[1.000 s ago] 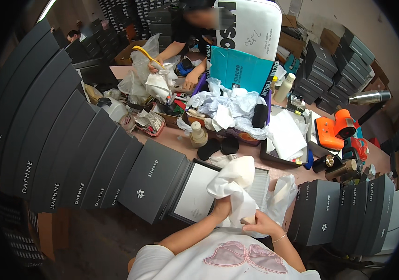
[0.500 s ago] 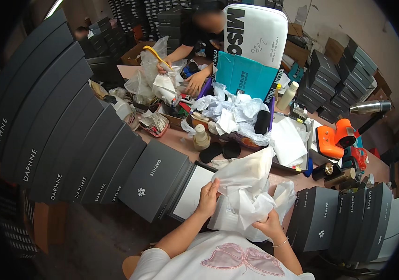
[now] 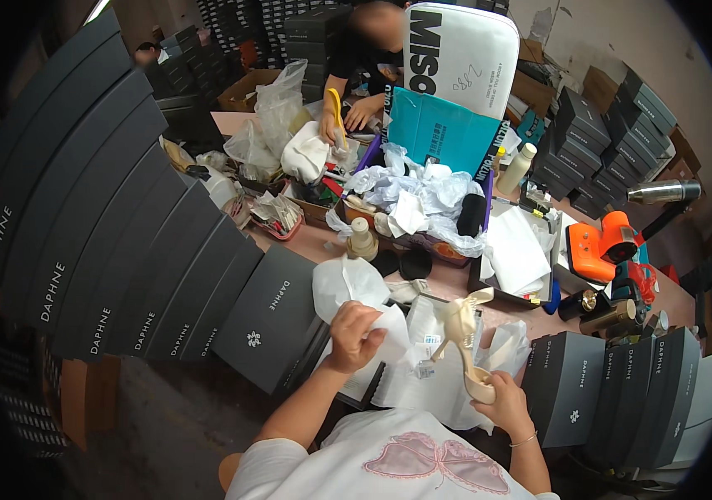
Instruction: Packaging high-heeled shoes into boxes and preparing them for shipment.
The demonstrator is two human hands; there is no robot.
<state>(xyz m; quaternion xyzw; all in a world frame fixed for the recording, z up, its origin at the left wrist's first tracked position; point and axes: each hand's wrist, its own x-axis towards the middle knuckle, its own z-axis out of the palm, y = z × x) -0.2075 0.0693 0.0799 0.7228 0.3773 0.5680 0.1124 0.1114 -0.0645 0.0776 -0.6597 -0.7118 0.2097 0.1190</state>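
Observation:
My left hand [image 3: 353, 337], fingers closed, grips a sheet of thin white wrapping paper [image 3: 346, 285] that puffs up over the dark shoe boxes. In my right hand [image 3: 504, 402] is a cream sandal [image 3: 459, 327], held upright by its lower end, bare of wrapping. Between my hands, close to my body, lies more white wrapping [image 3: 410, 385] with a small clear packet [image 3: 428, 352] on it. Crumpled white wrapping [image 3: 506, 346] sits just right of the sandal.
Dark shoe boxes [image 3: 81, 225] rise in tall stacks at left, with more boxes [image 3: 569, 392] at right. Across the table stand a purple bin [image 3: 486, 208] of crumpled plastic, a beige bottle [image 3: 361, 242] and an orange tool [image 3: 594, 250]. A co-worker's hands [image 3: 331, 129] hold something yellow.
The wrapping has come off the sandal. My left hand has drawn the paper left, while my right hand now holds the sandal out to the right.

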